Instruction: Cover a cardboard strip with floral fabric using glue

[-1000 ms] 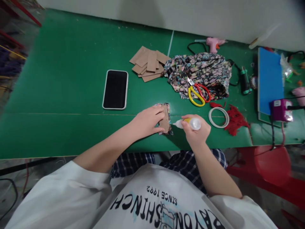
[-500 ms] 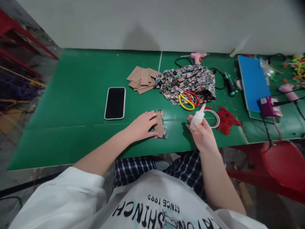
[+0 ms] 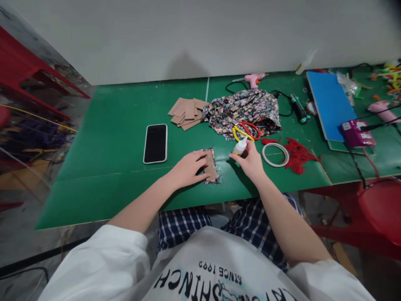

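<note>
A small cardboard rectangle point(image 3: 211, 165) lies on a piece of floral fabric point(image 3: 216, 180), whose edges show around it. My left hand point(image 3: 190, 168) rests with spread fingers on the cardboard's left side, pressing it to the table. To the right, my right hand point(image 3: 250, 161) is closed around a small white glue bottle point(image 3: 240, 147) with its narrow nozzle pointing up and away from me. Just beyond that bottle are scissors point(image 3: 255, 130) with red and yellow handles, lying on a crumpled floral cloth point(image 3: 247, 108).
Cut cardboard pieces point(image 3: 189, 109) are piled left of the cloth, and a phone point(image 3: 156, 143) lies farther left. A tape ring point(image 3: 265, 158) and red threads point(image 3: 297, 155) are at right. Behind sit a pink glue gun point(image 3: 253, 80) and a blue board point(image 3: 332, 104).
My right hand has carried the glue bottle leftward, closer to the cardboard, and now tips its nozzle near the scissors. My left hand stays on the cardboard. The view has shifted slightly.
</note>
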The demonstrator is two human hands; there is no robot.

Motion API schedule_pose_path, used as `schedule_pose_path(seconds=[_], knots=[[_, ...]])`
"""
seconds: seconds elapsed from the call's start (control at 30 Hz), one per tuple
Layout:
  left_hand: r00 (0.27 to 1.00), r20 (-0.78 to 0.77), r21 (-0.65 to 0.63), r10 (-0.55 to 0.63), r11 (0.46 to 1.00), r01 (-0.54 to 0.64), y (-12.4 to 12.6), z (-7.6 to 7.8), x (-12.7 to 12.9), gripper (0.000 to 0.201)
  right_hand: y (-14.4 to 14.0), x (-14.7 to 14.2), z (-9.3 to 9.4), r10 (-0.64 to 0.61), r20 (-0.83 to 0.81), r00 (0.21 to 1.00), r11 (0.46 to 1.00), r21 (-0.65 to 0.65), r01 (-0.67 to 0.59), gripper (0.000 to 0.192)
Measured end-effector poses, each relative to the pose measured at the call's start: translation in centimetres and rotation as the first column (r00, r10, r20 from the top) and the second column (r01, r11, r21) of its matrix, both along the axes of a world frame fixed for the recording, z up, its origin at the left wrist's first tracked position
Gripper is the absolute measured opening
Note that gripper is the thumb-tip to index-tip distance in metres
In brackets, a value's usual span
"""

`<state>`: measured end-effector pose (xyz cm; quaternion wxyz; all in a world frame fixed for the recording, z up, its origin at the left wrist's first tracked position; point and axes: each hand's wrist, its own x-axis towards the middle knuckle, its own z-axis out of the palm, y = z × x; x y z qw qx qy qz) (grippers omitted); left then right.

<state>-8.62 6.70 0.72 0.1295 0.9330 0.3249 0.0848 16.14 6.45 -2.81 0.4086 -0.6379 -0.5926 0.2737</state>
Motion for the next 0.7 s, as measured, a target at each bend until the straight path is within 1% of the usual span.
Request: schedule_pose_path(seconds=[0.13, 0.3, 0.43, 0.57, 0.63, 0.7], knots=[[1.0, 0.015, 0.007, -0.004, 1.0, 0.004, -0.1, -0.2, 0.0, 0.032, 0.7, -0.4, 0.6, 0.051, 0.164, 0.985, 0.998, 0.016, -0.054, 0.056], [1.0, 0.029, 0.004, -0.005, 1.0, 0.005, 0.1, -0.4, 0.0, 0.029, 2.3, -1.1, 0.8, 0.108, 0.296, 0.949, 0.993, 0.012, -0.117, 0.049], [0.999, 0.048, 0.018, -0.025, 1.0, 0.024, 0.4, -0.6, -0.2, 0.02, 3.0, -1.5, 0.8, 0.114, 0.3, 0.947, 0.993, 0.007, -0.122, 0.047], [0.998, 0.048, 0.002, -0.044, 0.999, 0.044, 0.7, -0.8, -0.7, 0.034, 3.1, -1.4, 0.8, 0.11, 0.277, 0.955, 0.993, -0.004, -0.114, 0.059], [0.997, 0.044, -0.004, -0.055, 0.998, 0.056, 0.9, -0.9, -0.8, 0.04, 3.0, -1.2, 0.9, 0.115, 0.26, 0.959, 0.993, 0.004, -0.12, 0.061], [0.997, 0.048, 0.0, -0.067, 0.998, 0.067, 0.9, -1.0, -0.9, 0.041, 2.9, -1.1, 0.9, 0.119, 0.246, 0.962, 0.992, 0.012, -0.126, 0.062]])
